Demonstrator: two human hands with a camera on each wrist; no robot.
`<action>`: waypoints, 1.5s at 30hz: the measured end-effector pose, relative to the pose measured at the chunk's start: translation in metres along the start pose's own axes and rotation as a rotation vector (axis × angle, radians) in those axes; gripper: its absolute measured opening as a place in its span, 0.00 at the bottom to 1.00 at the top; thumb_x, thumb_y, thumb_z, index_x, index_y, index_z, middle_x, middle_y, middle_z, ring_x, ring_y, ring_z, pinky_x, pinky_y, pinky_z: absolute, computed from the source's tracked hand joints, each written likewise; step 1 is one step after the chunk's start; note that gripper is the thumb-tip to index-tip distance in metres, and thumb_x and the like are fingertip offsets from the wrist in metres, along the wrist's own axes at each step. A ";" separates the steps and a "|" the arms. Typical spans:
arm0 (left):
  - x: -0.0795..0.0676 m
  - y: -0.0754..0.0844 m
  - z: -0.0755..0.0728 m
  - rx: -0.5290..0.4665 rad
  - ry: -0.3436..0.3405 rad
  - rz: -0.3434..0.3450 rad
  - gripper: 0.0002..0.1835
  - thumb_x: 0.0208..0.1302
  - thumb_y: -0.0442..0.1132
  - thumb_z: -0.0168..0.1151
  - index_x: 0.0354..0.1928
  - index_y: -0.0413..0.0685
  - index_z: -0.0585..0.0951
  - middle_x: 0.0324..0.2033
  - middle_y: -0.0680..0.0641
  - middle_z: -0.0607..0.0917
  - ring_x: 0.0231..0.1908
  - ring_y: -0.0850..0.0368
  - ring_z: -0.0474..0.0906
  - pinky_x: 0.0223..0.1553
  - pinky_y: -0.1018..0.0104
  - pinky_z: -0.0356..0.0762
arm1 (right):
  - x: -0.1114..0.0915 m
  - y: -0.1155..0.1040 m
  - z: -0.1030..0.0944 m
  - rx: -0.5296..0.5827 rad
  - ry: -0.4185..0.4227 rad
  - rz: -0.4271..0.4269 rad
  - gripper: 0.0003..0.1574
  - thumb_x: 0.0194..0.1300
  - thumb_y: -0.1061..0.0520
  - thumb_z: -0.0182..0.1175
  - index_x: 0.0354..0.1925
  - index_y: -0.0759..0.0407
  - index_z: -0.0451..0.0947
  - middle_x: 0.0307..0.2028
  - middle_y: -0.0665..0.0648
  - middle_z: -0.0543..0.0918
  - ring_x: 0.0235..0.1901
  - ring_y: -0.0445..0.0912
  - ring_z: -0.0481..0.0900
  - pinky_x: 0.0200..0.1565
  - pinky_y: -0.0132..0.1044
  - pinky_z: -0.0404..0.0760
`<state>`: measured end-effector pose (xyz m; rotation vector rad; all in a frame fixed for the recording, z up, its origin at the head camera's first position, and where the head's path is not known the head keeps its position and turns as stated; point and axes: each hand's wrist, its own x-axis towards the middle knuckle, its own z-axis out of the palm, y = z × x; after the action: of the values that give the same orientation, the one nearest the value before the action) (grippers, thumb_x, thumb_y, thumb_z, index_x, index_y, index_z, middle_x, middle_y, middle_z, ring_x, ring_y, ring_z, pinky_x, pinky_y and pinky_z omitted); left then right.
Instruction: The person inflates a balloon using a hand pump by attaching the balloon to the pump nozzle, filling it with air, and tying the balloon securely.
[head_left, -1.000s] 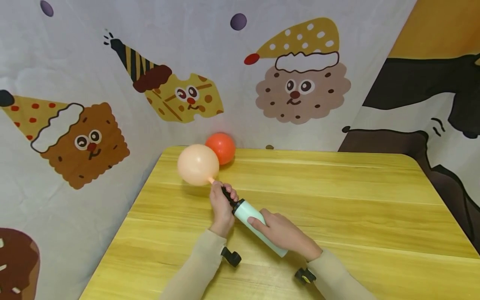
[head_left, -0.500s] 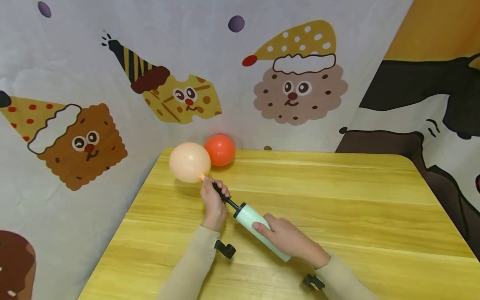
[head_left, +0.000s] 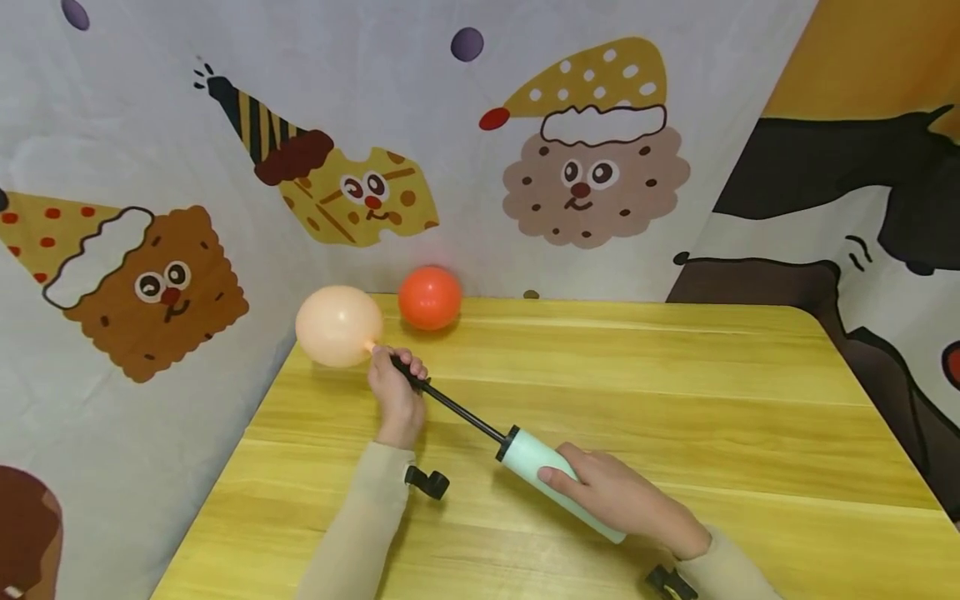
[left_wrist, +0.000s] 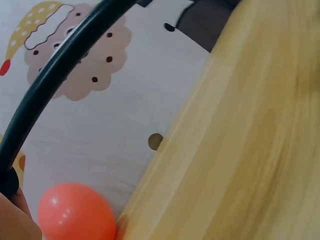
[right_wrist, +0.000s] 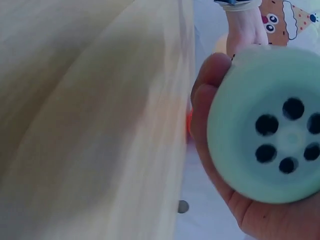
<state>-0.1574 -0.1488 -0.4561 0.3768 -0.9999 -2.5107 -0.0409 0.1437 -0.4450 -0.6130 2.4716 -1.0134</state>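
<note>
A mint-green hand balloon pump [head_left: 528, 454] slants across the middle of the head view, its thin black rod drawn far out of the barrel. My left hand [head_left: 397, 396] grips the black nozzle end, where the neck of a peach balloon [head_left: 340, 326] sits by the thumb. The peach balloon is round and inflated. My right hand [head_left: 618, 492] wraps round the barrel, thumb on top. In the right wrist view, the pump's end cap [right_wrist: 291, 137] shows a ring of holes. The black rod [left_wrist: 55, 70] crosses the left wrist view.
A red-orange inflated balloon [head_left: 430, 298] rests at the table's back edge, right of the peach one. The wood-grain table [head_left: 712, 400] meets a cloth backdrop [head_left: 480, 167] printed with cartoon biscuits and cheese. Each wrist wears a small black camera mount [head_left: 427, 482].
My hands have drawn apart, and the pump's rod has slid far out of the barrel. The left hand and peach balloon moved left; the right hand moved right and down with the barrel.
</note>
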 end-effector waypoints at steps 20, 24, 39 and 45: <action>-0.022 -0.024 -0.004 0.065 -0.012 -0.020 0.17 0.86 0.44 0.37 0.34 0.49 0.65 0.22 0.51 0.71 0.17 0.61 0.66 0.17 0.72 0.67 | 0.026 0.000 0.020 -0.017 0.022 -0.007 0.28 0.80 0.33 0.47 0.49 0.56 0.73 0.24 0.48 0.74 0.20 0.40 0.72 0.22 0.35 0.74; -0.032 -0.029 -0.002 0.088 -0.035 -0.049 0.17 0.86 0.43 0.36 0.34 0.48 0.65 0.22 0.52 0.71 0.17 0.61 0.66 0.18 0.71 0.67 | 0.034 -0.006 0.023 -0.018 0.037 0.001 0.31 0.80 0.32 0.47 0.49 0.57 0.74 0.24 0.49 0.74 0.21 0.41 0.72 0.22 0.36 0.74; -0.051 -0.042 0.003 0.123 -0.068 -0.111 0.19 0.86 0.47 0.38 0.34 0.48 0.67 0.21 0.52 0.72 0.17 0.61 0.66 0.19 0.71 0.67 | 0.056 -0.026 0.024 -0.015 0.068 -0.014 0.35 0.80 0.31 0.45 0.48 0.61 0.75 0.22 0.52 0.74 0.18 0.43 0.73 0.18 0.38 0.73; -0.047 -0.041 -0.005 0.124 -0.071 -0.146 0.17 0.86 0.47 0.39 0.35 0.49 0.67 0.22 0.52 0.72 0.18 0.61 0.66 0.20 0.71 0.67 | 0.058 -0.027 0.029 0.006 0.051 -0.006 0.36 0.80 0.30 0.45 0.48 0.62 0.75 0.23 0.52 0.75 0.19 0.43 0.74 0.19 0.39 0.75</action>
<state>-0.1253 -0.1029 -0.4837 0.4137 -1.2003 -2.6153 -0.0678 0.0797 -0.4557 -0.6000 2.5112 -1.0501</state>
